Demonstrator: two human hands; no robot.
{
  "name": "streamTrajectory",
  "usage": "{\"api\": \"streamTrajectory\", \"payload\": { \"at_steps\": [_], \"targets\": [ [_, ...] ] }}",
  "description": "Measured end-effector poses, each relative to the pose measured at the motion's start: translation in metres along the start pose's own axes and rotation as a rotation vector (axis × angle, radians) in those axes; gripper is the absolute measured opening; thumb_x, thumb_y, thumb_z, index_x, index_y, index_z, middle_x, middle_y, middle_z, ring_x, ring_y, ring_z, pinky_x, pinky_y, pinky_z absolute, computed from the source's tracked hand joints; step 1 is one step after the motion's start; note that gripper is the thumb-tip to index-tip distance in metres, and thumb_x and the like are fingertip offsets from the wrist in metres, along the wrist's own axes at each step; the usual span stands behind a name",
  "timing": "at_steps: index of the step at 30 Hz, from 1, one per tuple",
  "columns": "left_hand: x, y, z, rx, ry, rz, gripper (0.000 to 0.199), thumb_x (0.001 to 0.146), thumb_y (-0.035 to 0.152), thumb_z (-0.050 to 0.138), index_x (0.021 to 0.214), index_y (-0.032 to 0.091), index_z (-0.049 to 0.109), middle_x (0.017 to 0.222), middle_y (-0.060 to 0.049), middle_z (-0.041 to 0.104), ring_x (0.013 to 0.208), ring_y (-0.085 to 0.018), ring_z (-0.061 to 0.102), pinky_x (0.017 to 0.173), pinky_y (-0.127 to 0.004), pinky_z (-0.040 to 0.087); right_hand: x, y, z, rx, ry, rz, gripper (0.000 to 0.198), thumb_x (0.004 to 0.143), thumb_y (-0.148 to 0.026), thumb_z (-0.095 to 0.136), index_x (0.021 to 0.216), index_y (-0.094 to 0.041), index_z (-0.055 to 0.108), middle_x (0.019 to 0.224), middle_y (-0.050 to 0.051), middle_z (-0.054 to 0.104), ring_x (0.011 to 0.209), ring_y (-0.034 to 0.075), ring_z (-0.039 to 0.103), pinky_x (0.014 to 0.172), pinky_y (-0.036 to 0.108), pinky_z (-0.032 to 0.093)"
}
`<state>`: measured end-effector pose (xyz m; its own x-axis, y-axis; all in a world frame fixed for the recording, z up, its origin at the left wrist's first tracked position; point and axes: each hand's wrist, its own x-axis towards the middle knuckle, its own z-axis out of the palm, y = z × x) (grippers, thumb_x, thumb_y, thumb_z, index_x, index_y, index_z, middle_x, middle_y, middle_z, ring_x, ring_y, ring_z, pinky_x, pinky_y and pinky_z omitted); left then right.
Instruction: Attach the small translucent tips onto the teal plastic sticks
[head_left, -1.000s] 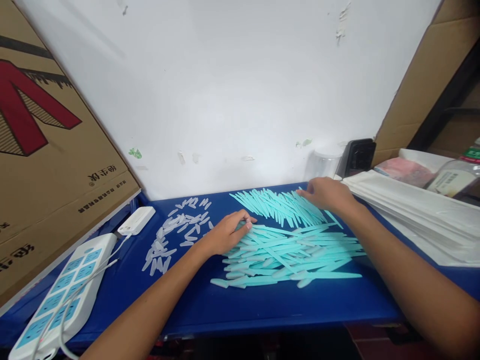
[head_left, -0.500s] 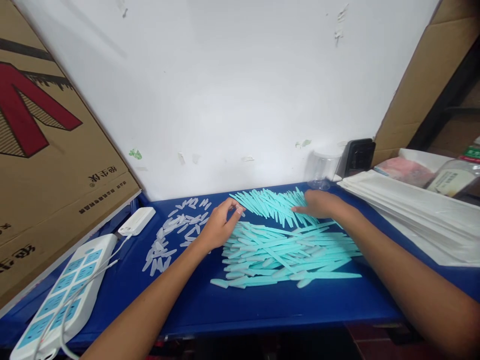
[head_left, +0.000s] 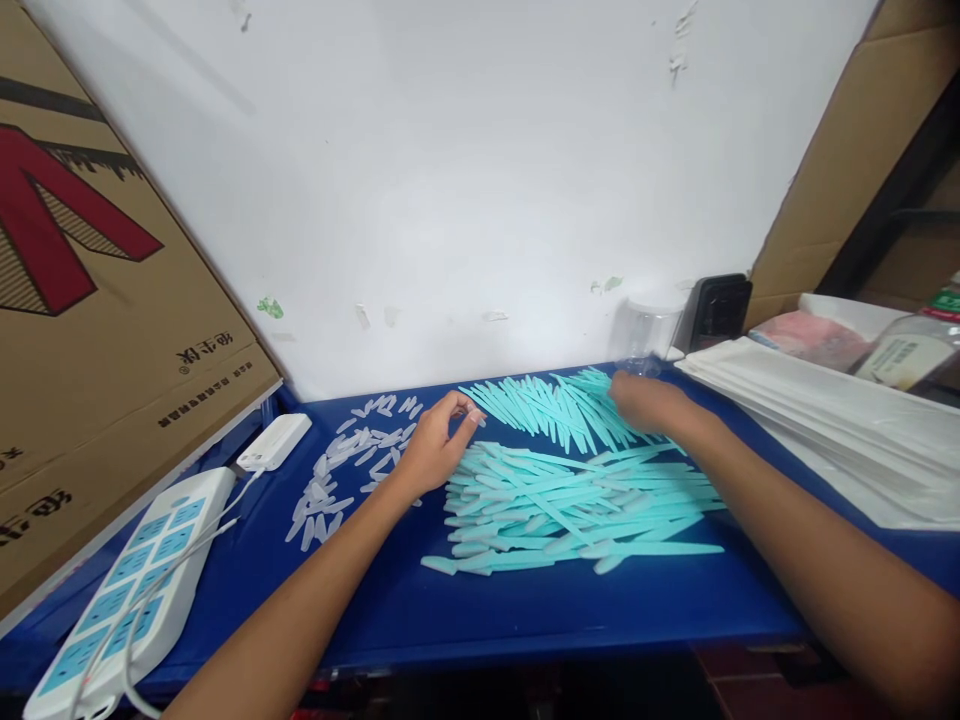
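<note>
Two piles of thin turquoise plastic sticks lie on the blue table [head_left: 525, 620]: a near pile [head_left: 577, 505] lying mostly sideways and a far fanned pile [head_left: 547, 405]. My left hand [head_left: 435, 445] hovers at the left end of the far pile, fingers curled, thumb and forefinger close together; I cannot tell if they pinch a stick. My right hand [head_left: 645, 402] rests palm down on the right end of the far pile. A scatter of small clear plastic caps [head_left: 352, 465] lies left of my left hand.
A white power strip [head_left: 127, 590] with its cord and a small white adapter [head_left: 274, 440] lie at the left. Cardboard boxes [head_left: 97, 300] lean left and right. A stack of white sheets [head_left: 825, 420], a clear cup [head_left: 645, 335] and a black device [head_left: 716, 310] stand at the right.
My left hand lifted off the near pile and moved up to the left end of the far pile. My right hand shifted slightly on the far pile's right end.
</note>
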<state>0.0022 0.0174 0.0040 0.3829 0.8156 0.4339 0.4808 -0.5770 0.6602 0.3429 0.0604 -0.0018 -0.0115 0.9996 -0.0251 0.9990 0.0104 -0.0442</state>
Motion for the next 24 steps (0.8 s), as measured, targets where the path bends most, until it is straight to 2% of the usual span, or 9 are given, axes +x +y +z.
{"api": "streamTrajectory", "payload": {
  "at_steps": [5, 8, 11, 15, 19, 24],
  "targets": [
    [0.0, -0.003, 0.0, -0.022, 0.015, 0.006, 0.019, 0.104, 0.039, 0.049, 0.101, 0.021, 0.056, 0.101, -0.007, 0.072, 0.1, -0.022, 0.067, 0.092, -0.035, 0.047, 0.001, 0.006, -0.007, -0.01, 0.019, 0.02, 0.033, 0.095, -0.01, 0.04, 0.122, -0.001, 0.057, 0.117, 0.033, 0.067, 0.108, 0.043, 0.069, 0.082, 0.047, 0.05],
    [0.0, -0.004, 0.0, -0.029, 0.037, 0.0, 0.019, 0.103, 0.039, 0.051, 0.099, 0.021, 0.057, 0.101, -0.006, 0.073, 0.099, -0.022, 0.068, 0.091, -0.035, 0.047, 0.002, 0.006, -0.013, 0.01, 0.064, 0.02, 0.03, 0.099, -0.017, 0.037, 0.119, -0.003, 0.055, 0.113, 0.032, 0.068, 0.104, 0.042, 0.069, 0.081, 0.047, 0.049],
    [0.003, -0.009, 0.0, -0.055, 0.102, -0.037, 0.02, 0.101, 0.04, 0.054, 0.097, 0.021, 0.059, 0.099, -0.006, 0.075, 0.096, -0.022, 0.068, 0.09, -0.035, 0.047, 0.001, 0.002, -0.019, 0.048, 0.094, -0.023, 0.03, 0.103, -0.026, 0.033, 0.115, -0.008, 0.053, 0.107, 0.028, 0.069, 0.099, 0.037, 0.068, 0.081, 0.042, 0.048],
    [0.011, -0.022, -0.002, -0.255, 0.222, -0.191, 0.027, 0.091, 0.045, 0.066, 0.089, 0.019, 0.063, 0.089, -0.008, 0.076, 0.09, -0.023, 0.07, 0.082, -0.034, 0.05, -0.007, -0.01, -0.024, 0.232, 0.107, -0.236, 0.034, 0.106, -0.043, 0.026, 0.101, -0.019, 0.05, 0.098, 0.016, 0.069, 0.089, 0.027, 0.065, 0.08, 0.035, 0.049],
    [0.016, -0.033, -0.01, -0.474, 0.309, -0.391, 0.037, 0.079, 0.05, 0.077, 0.091, 0.016, 0.072, 0.091, -0.011, 0.078, 0.09, -0.024, 0.071, 0.076, -0.032, 0.053, -0.019, -0.025, -0.025, 0.551, 0.032, -0.502, 0.047, 0.103, -0.06, 0.026, 0.097, -0.021, 0.051, 0.102, 0.012, 0.067, 0.093, 0.027, 0.062, 0.085, 0.037, 0.05],
    [0.015, -0.033, -0.017, -0.513, 0.327, -0.419, 0.041, 0.078, 0.051, 0.08, 0.097, 0.015, 0.077, 0.101, -0.014, 0.079, 0.092, -0.022, 0.07, 0.076, -0.03, 0.052, -0.031, -0.037, -0.026, 0.629, -0.142, -0.517, 0.058, 0.098, -0.072, 0.033, 0.107, -0.02, 0.058, 0.108, 0.013, 0.068, 0.098, 0.03, 0.064, 0.084, 0.04, 0.053]
  ]
}}
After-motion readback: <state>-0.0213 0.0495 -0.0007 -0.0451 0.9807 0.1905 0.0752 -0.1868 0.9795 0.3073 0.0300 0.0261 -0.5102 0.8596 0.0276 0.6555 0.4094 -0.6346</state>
